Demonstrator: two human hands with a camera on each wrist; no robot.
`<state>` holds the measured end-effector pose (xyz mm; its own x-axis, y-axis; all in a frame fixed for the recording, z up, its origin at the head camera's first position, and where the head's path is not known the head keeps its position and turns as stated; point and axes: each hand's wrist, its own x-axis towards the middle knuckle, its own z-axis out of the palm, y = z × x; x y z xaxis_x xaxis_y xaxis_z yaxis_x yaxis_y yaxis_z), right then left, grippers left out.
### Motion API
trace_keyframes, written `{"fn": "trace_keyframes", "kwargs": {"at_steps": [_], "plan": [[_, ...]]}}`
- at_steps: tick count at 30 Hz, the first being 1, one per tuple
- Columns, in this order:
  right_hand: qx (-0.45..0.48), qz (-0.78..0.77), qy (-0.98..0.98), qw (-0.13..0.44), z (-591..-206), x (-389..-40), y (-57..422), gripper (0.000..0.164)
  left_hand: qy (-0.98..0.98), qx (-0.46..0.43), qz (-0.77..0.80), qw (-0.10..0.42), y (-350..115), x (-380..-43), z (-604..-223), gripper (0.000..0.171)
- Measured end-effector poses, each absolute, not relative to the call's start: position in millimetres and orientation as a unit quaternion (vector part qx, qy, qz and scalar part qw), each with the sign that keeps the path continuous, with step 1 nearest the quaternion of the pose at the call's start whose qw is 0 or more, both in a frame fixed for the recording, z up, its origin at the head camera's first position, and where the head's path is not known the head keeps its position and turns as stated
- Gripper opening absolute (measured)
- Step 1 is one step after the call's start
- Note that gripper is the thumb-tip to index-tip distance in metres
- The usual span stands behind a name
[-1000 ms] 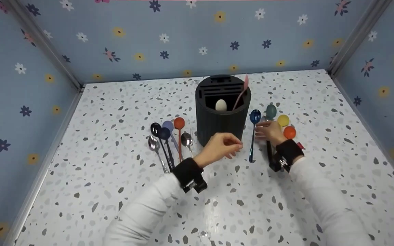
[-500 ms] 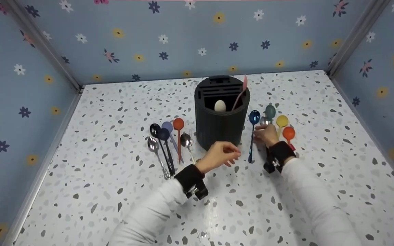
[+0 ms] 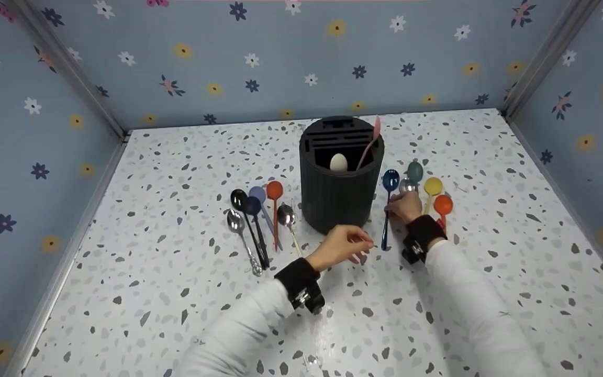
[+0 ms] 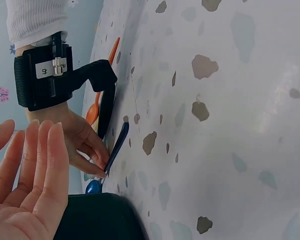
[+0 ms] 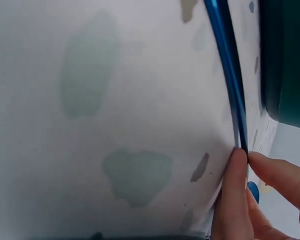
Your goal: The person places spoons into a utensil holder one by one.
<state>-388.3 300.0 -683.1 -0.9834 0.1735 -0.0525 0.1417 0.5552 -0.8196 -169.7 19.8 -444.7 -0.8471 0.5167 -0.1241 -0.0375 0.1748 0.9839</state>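
Note:
A shiny blue spoon (image 3: 391,179) lies on the speckled table, right of the dark utensil holder (image 3: 337,207). My right hand (image 3: 407,206) pinches its handle between thumb and fingers, near the middle. The right wrist view shows the fingertips on the blue handle (image 5: 227,55) at close range. In front of the holder, my left hand (image 3: 342,244) hovers with loosely bent fingers and nothing in them. Its palm and fingers (image 4: 35,180) also appear in the left wrist view. Inside the holder stand a cream spoon (image 3: 338,162) and a pink utensil (image 3: 376,128).
Right of the blue spoon lie a green spoon (image 3: 415,172), a silver spoon (image 3: 408,185), a yellow spoon (image 3: 433,186) and an orange spoon (image 3: 443,204). Several more lie left of the holder, including a red-orange spoon (image 3: 275,189). Flowered walls (image 3: 280,63) enclose the table.
My right hand has shifted left, and its fingers have come together on the blue spoon's handle. The left hand has drifted slightly toward my body. Both spoons in the holder stay put.

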Motion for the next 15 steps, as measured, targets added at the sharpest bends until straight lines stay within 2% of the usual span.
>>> {"fn": "trace_keyframes", "kwargs": {"at_steps": [3, 7, 10, 11, 15], "plan": [[-0.063, 0.443, -0.894, 0.021, -697.3, -396.6, 307.7, 0.029, 0.728, 0.160, 0.625, 0.234, 19.1, -163.8, -435.4, 0.017], [-0.067, 0.437, -0.897, -0.003, -579.2, -321.8, 259.3, 0.018, 0.732, 0.159, 0.619, 0.237, 18.4, -159.5, -430.3, 0.019], [-0.087, 0.420, -0.903, -0.028, -481.6, -261.6, 218.0, 0.014, 0.735, 0.154, 0.616, 0.238, 19.7, -163.5, -443.6, 0.018], [-0.092, 0.414, -0.905, -0.038, -477.2, -259.7, 216.3, 0.019, 0.736, 0.151, 0.616, 0.238, 20.2, -164.9, -448.3, 0.017], [-0.096, 0.421, -0.901, -0.050, -475.4, -258.9, 217.8, 0.015, 0.747, 0.148, 0.607, 0.227, 20.9, -166.1, -456.6, 0.014]]}}
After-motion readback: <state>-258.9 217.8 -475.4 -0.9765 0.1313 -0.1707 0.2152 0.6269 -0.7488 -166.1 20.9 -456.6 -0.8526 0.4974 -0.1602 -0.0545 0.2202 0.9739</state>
